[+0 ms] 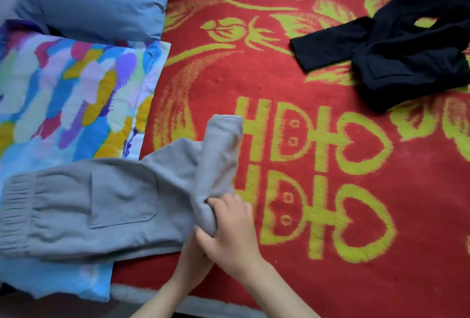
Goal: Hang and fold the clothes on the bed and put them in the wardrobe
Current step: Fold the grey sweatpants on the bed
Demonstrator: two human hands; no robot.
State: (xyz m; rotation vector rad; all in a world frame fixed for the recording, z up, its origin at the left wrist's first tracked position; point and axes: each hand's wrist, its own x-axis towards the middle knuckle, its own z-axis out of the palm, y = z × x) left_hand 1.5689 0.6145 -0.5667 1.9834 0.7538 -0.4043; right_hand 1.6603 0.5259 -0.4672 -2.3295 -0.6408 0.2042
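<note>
In the head view, the main risk is that the fold comes out crooked. The grey sweatpants [122, 198] lie across the lower left of the frame, half on the multicoloured quilt [63, 101] and half on the red blanket [330, 279]. That step between the two surfaces could let the body of the pants slide or wrinkle as you pull. The trouser leg [223, 144] is doubled up towards the centre of the frame and bunched where you hold it. If you drag it over without smoothing it, the twist will likely stay in the fold. If the pinch slips, the leg could flop back onto the blanket. Your right hand [234, 231], at lower centre, is curled around the bunched bend of the leg, thumb on top pressing into the cloth. Your left hand [193, 261] sits just beneath and partly under it, touching the same bend. Its fingers are covered by the right hand and the fabric, so I cannot tell whether they grip. The black garment [407, 58] waits unfolded at upper right, well apart. No wardrobe is in view.
</note>
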